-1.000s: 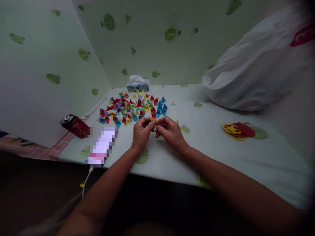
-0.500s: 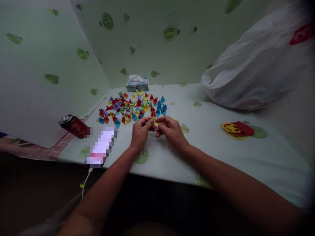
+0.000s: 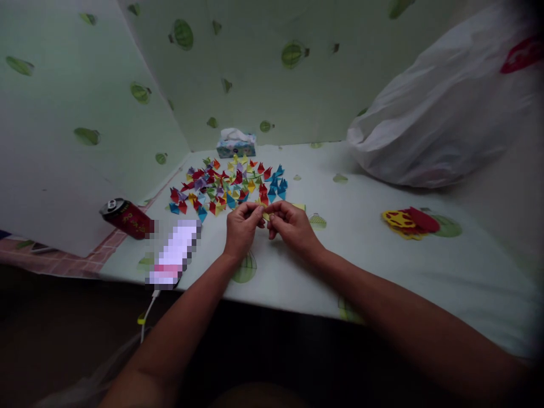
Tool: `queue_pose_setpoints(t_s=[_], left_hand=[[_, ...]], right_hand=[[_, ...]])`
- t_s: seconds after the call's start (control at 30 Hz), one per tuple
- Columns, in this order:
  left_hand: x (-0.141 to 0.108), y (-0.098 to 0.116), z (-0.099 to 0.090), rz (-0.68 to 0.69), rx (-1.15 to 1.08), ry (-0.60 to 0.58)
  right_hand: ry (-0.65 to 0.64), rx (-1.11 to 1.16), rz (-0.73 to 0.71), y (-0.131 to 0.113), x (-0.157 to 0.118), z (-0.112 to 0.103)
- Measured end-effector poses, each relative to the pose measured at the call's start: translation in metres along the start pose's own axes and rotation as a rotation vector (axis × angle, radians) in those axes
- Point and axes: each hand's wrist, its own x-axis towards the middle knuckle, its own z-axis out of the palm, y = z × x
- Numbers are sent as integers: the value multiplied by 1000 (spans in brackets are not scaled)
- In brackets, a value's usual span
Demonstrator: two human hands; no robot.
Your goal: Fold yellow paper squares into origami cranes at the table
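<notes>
Between the fingertips of both hands is a small yellow paper piece, mostly hidden by the fingers. My left hand pinches its left side and my right hand pinches its right side, the two nearly touching. Just beyond them lies a spread of small folded paper figures in red, blue, yellow, green and purple. Part of a yellow-green paper shows behind my right hand on the table.
A red can and a lit phone with a white cable are at the left. A tissue box stands at the back. At the right are red and yellow cut-outs below a large white plastic bag.
The fingers of both hands have shifted slightly around the yellow paper. A little more of the yellow-green paper shows behind my right hand. The view has moved slightly.
</notes>
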Motion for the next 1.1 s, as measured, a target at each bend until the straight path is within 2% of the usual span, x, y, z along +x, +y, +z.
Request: queue_pose_setpoints(t_s=[0.2,0.37,0.47,0.73,1.1], left_hand=[[1,1,0,-43,-40,-22],[1,1,0,-75,-85,-53],[1,2,0,-75,-92,-57],[3,-5,-1,-154,-198,-93],[1,0,1,-159,-200,-97]], right_hand=[[159,49,-15,2,8,-11],[-9,188,103,2,12,-17],[-44,222,121,4,11,-18],[14,183,67,9,14,-15],[30,86,22,4,11,-14]])
